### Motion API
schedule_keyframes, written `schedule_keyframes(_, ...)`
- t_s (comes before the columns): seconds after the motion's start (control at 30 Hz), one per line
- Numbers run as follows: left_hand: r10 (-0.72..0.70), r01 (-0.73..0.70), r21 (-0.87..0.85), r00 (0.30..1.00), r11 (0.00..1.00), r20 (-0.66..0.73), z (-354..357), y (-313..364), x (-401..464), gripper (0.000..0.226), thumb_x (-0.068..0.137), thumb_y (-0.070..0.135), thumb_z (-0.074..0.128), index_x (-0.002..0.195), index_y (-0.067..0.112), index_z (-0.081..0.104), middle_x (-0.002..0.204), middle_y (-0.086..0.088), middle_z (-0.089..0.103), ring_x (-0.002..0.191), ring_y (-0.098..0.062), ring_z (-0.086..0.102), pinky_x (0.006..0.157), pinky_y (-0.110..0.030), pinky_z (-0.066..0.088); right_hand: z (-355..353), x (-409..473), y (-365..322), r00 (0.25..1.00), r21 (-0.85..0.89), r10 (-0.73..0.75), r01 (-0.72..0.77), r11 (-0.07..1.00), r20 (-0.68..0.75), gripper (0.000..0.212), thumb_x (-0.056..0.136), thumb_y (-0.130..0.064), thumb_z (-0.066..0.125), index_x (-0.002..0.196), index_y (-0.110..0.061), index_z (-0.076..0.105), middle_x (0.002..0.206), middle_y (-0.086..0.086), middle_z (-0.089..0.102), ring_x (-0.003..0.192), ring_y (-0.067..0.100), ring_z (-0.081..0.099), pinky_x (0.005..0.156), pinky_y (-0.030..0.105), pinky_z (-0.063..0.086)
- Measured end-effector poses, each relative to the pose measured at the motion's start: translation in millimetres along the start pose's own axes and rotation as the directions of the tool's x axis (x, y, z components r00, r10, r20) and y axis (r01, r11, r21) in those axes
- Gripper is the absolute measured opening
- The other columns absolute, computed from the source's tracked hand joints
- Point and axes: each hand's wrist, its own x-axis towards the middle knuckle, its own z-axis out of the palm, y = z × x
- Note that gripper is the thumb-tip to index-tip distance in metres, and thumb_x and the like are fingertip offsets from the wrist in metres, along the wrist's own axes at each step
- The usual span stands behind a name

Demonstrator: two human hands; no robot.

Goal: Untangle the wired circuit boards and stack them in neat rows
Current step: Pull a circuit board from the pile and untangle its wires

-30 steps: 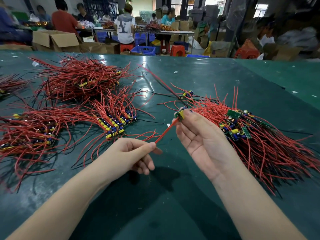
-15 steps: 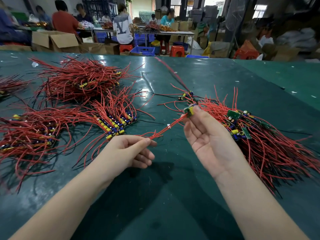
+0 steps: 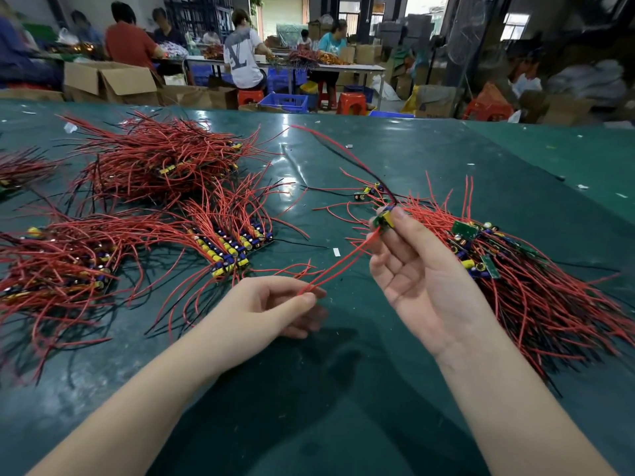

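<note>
My right hand (image 3: 412,273) pinches a small circuit board (image 3: 384,217) with a yellow capacitor at its fingertips, held above the table. Red wires (image 3: 338,266) run from that board down to my left hand (image 3: 275,305), which pinches their ends between thumb and forefinger. Another red and black wire pair (image 3: 343,152) trails from the board up and away. A neat row of stacked boards (image 3: 233,245) lies left of centre. A tangled pile of boards and red wires (image 3: 515,269) lies just right of my right hand.
More wired-board heaps lie on the green table (image 3: 378,389): a large one at the back left (image 3: 158,163), one at the left (image 3: 58,262), one at the left edge (image 3: 17,170). Loose boards (image 3: 367,192) lie behind my right hand. People work at tables beyond the far edge.
My right hand has lifted the board up and to the right, away from my left hand. The red wires slid through my left fingers, which now pinch near their ends.
</note>
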Motion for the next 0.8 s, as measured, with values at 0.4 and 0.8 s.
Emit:
schedule_keyframes(0.4, 0.235, -0.222, -0.350, 0.972, 0.910, -0.004, -10.9, 11.7, -1.6, 0.041, 0.068, 0.024, 0.075, 0.108, 0.013, 0.071, 0.116, -0.007, 0.070, 0.113, -0.024, 0.064, 0.100, -0.038, 0.050, 0.1, -4.0, 10.8, 0.928, -0.256, 0.354, -0.317, 0.913, 0.116, 0.015, 0.057, -0.026, 0.077, 0.070, -0.018, 0.077, 0.073, 0.001, 0.072, 0.054, 0.007, 0.063, 0.048, 0.014, 0.047)
schedule_keyframes(0.8, 0.450, -0.456, 0.011, 0.871, 0.890, -0.197, -4.5, 9.9, -3.8, 0.017, 0.070, 0.017, 0.070, 0.086, 0.014, 0.075, 0.084, 0.004, 0.076, 0.080, -0.003, 0.070, 0.073, -0.011, 0.050, -0.4, -8.1, 18.4, 0.910, -0.471, 0.370, -0.248, 0.847, 0.186, 0.011, 0.065, -0.025, 0.073, 0.069, -0.015, 0.075, 0.067, 0.000, 0.069, 0.056, 0.008, 0.064, 0.053, 0.015, 0.049)
